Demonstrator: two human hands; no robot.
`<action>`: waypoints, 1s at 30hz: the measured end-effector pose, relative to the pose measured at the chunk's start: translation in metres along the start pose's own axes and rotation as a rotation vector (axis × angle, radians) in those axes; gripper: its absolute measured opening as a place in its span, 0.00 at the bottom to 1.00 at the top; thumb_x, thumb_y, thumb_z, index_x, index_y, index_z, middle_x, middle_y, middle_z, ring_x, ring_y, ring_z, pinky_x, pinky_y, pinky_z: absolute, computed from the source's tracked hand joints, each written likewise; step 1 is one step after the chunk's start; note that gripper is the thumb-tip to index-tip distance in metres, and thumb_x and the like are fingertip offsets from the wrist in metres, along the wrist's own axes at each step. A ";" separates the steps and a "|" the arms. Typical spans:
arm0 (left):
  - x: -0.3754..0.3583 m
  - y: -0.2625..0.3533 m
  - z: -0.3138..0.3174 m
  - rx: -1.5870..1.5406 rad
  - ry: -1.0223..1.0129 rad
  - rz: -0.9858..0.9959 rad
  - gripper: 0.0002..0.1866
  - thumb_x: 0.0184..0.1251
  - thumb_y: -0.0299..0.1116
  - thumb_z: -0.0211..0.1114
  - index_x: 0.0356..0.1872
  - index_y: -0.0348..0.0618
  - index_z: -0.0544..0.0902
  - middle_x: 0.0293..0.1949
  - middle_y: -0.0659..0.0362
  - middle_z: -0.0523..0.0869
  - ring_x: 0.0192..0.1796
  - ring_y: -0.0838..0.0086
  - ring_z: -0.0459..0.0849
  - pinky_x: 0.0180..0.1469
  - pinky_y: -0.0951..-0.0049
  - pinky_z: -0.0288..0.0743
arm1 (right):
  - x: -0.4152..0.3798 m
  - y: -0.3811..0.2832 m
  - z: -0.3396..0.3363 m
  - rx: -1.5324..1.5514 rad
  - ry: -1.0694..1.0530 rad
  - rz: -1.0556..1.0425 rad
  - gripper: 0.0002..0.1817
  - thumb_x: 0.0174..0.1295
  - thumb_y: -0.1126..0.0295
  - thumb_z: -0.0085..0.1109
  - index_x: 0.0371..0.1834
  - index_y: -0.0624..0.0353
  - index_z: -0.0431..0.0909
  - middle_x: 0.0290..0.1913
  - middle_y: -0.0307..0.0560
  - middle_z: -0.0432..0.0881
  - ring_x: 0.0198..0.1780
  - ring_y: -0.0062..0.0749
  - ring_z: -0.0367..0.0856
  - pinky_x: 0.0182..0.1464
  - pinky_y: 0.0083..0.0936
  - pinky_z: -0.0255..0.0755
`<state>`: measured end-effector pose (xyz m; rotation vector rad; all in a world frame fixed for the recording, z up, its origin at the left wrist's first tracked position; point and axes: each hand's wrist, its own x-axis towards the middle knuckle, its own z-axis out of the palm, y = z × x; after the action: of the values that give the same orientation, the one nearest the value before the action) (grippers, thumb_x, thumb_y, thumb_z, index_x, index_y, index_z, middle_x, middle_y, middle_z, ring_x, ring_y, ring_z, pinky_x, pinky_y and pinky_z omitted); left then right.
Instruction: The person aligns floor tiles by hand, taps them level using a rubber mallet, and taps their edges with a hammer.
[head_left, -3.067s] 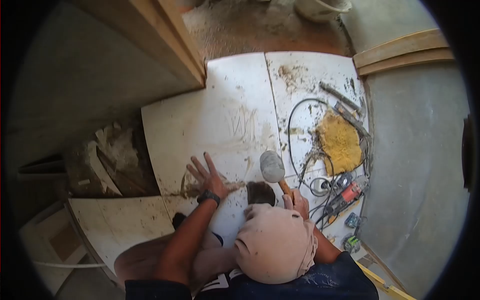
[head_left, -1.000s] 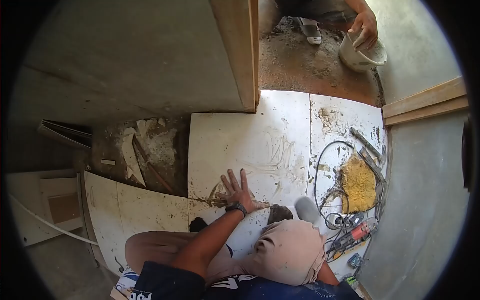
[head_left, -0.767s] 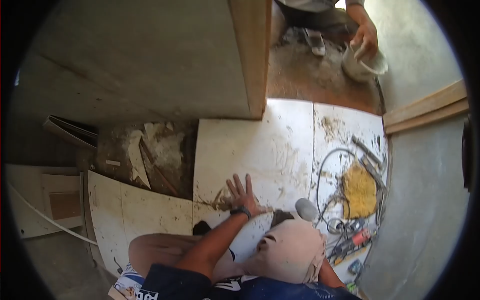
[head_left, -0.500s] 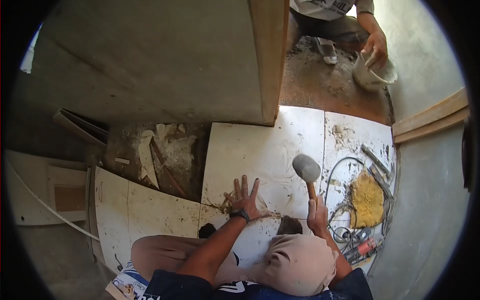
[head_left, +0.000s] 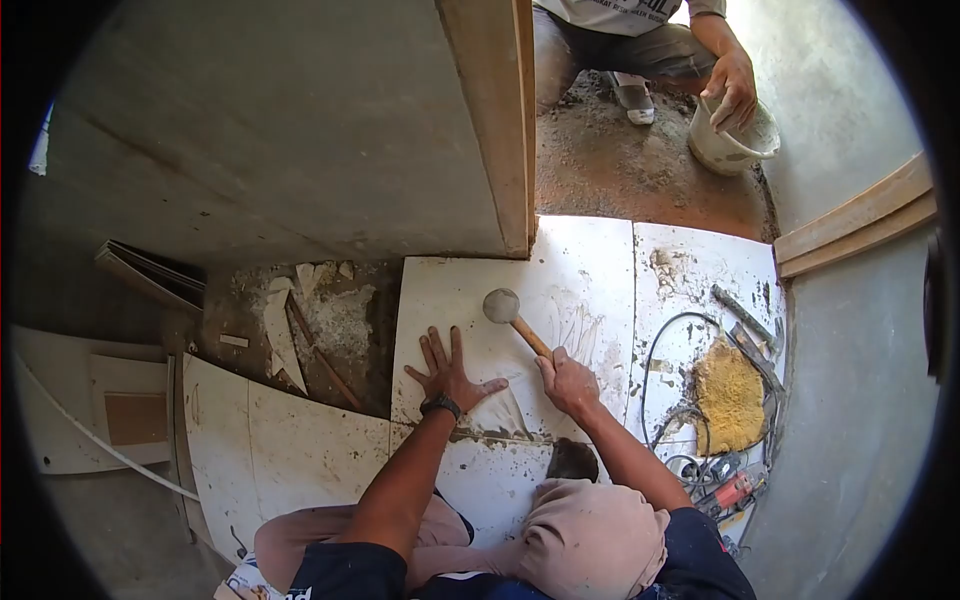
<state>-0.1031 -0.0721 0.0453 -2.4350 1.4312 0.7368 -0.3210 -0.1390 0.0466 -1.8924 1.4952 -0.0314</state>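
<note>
My left hand [head_left: 447,378] lies flat with fingers spread on a large white floor tile [head_left: 590,270], near its left part. A dark watch circles that wrist. In my right hand [head_left: 570,385] is the wooden handle of a mallet [head_left: 502,306]. Its rounded grey head is over the same tile, ahead and to the right of my left fingertips; whether it touches the tile I cannot tell. Smears and dirt mark the tile between and beside my hands.
A co-worker crouches beyond the doorway, one hand at a bucket [head_left: 735,140]. At right lie a yellow sponge-like piece [head_left: 730,397], a cable and a red power tool [head_left: 730,492]. Broken tile pieces [head_left: 283,325] lie in the unpaved patch at left. A wooden door frame [head_left: 515,120] stands ahead.
My left hand has shifted left and forward onto the tile. My right hand has swung the mallet left and forward over it. The whole view has shifted slightly.
</note>
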 end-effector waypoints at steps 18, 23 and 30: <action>0.011 -0.007 0.034 -0.040 0.264 0.038 0.58 0.62 0.76 0.56 0.85 0.54 0.46 0.85 0.45 0.39 0.85 0.47 0.34 0.73 0.19 0.29 | 0.027 -0.030 -0.008 0.029 0.044 -0.195 0.24 0.76 0.48 0.49 0.41 0.63 0.71 0.29 0.66 0.84 0.33 0.68 0.84 0.38 0.58 0.77; 0.007 -0.008 0.035 -0.037 0.279 0.033 0.57 0.63 0.78 0.54 0.84 0.54 0.47 0.85 0.45 0.39 0.86 0.48 0.34 0.73 0.20 0.28 | 0.047 -0.044 -0.011 0.026 -0.039 -0.173 0.27 0.77 0.46 0.46 0.43 0.65 0.73 0.30 0.69 0.85 0.34 0.69 0.85 0.39 0.57 0.78; 0.008 -0.006 0.031 -0.034 0.275 0.042 0.57 0.64 0.78 0.52 0.84 0.53 0.48 0.85 0.45 0.39 0.86 0.48 0.35 0.74 0.20 0.27 | 0.058 -0.070 -0.008 0.141 -0.132 -0.176 0.27 0.78 0.47 0.45 0.46 0.67 0.74 0.31 0.70 0.84 0.37 0.69 0.85 0.44 0.57 0.76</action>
<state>-0.1041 -0.0616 0.0140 -2.6213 1.5805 0.4499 -0.2464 -0.1876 0.0671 -1.8690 1.2052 -0.0885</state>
